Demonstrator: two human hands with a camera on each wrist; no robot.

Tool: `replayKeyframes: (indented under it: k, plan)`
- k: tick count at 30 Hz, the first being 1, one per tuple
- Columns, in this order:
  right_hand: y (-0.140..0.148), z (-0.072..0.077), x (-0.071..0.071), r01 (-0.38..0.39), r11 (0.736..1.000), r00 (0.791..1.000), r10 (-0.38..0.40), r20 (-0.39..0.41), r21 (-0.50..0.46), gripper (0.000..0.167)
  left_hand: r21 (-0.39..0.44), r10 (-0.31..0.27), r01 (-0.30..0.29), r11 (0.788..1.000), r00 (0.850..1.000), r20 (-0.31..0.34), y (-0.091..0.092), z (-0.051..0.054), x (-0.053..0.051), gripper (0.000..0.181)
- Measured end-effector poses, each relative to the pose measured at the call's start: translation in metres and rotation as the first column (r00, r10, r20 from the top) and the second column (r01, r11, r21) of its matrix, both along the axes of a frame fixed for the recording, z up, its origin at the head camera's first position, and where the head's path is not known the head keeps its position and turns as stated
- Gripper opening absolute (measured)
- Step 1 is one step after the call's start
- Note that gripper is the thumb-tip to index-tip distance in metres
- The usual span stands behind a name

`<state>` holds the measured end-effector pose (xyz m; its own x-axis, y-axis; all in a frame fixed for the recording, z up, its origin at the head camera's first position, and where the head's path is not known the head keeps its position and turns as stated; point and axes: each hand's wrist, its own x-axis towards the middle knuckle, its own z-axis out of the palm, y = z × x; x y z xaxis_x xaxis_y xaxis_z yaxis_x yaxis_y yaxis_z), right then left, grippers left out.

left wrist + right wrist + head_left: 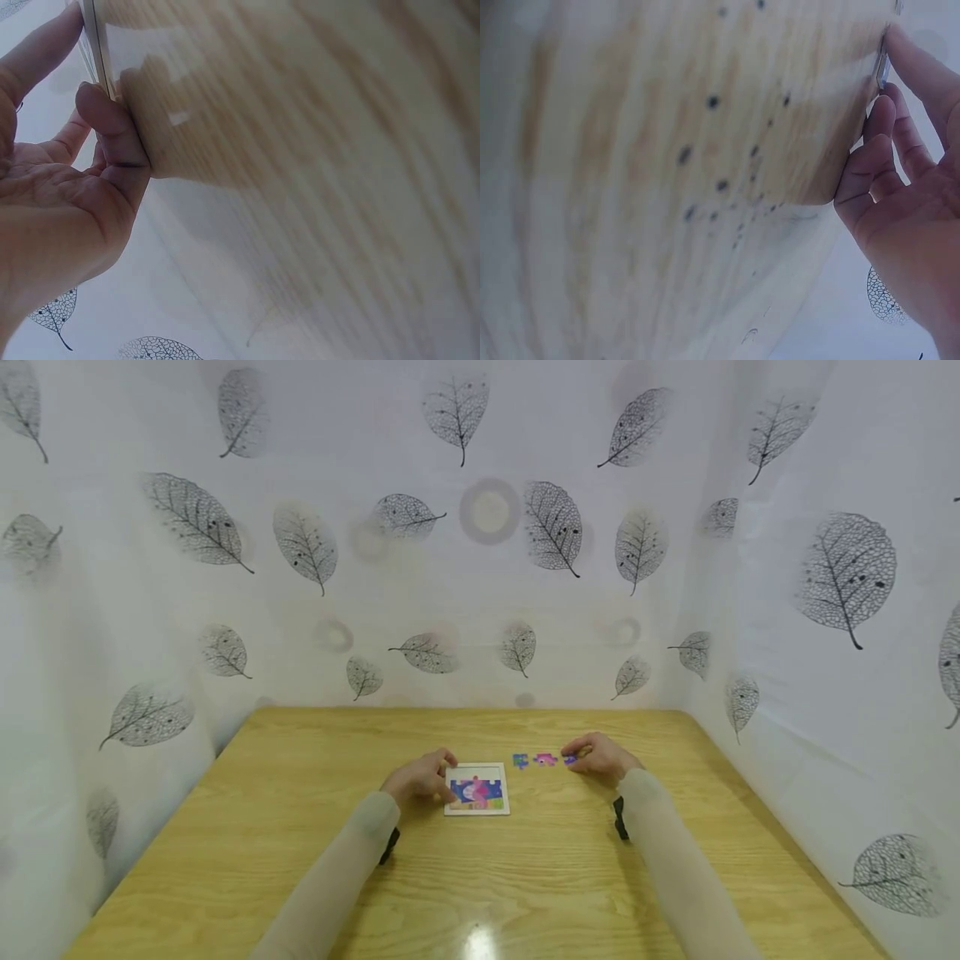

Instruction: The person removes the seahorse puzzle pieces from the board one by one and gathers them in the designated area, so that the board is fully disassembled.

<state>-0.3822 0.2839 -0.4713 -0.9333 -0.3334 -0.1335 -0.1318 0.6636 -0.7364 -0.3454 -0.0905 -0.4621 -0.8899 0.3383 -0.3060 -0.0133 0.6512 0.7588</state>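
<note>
A square white-framed jigsaw puzzle tray lies flat on the table, its lower part filled with blue and pink pieces. My left hand holds the tray at its left side, with fingers at the upper corner and lower on that edge. In the left wrist view, fingertips of the left hand meet the tray's thin edge. My right hand pinches a blue-purple puzzle piece at the table surface, partly hidden by the fingers. The right wrist view shows the right hand low against the tabletop.
Between the tray and the right hand lie a blue-green puzzle piece and a pink puzzle piece. The wooden table is enclosed at the back and sides by a white leaf-print curtain.
</note>
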Motion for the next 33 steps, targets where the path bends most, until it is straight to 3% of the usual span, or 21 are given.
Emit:
replayKeyframes:
  k: [11, 15, 25, 33]
  plan:
    - [0.003, 0.005, 0.002, -0.004, 0.999, 1.0, 0.005, 0.006, -0.044, 0.041, 0.006, -0.011, 0.011, 1.0, 1.0, -0.001, 0.0, 0.002, 0.001, 0.062]
    - [0.0, 0.009, 0.003, -0.036, 0.998, 0.999, 0.035, -0.031, -0.049, 0.039, 0.0, -0.008, 0.008, 1.0, 1.0, 0.005, 0.0, 0.002, 0.0, 0.062]
    - [-0.027, 0.012, 0.003, -0.106, 0.993, 0.994, 0.104, -0.03, -0.056, 0.032, 0.004, -0.026, 0.026, 1.0, 1.0, -0.002, -0.002, 0.001, -0.001, 0.064]
    - [-0.054, 0.015, 0.01, -0.16, 0.983, 0.986, 0.164, 0.026, -0.094, 0.03, 0.007, -0.042, 0.042, 0.999, 0.999, 0.006, -0.008, 0.0, -0.002, 0.067]
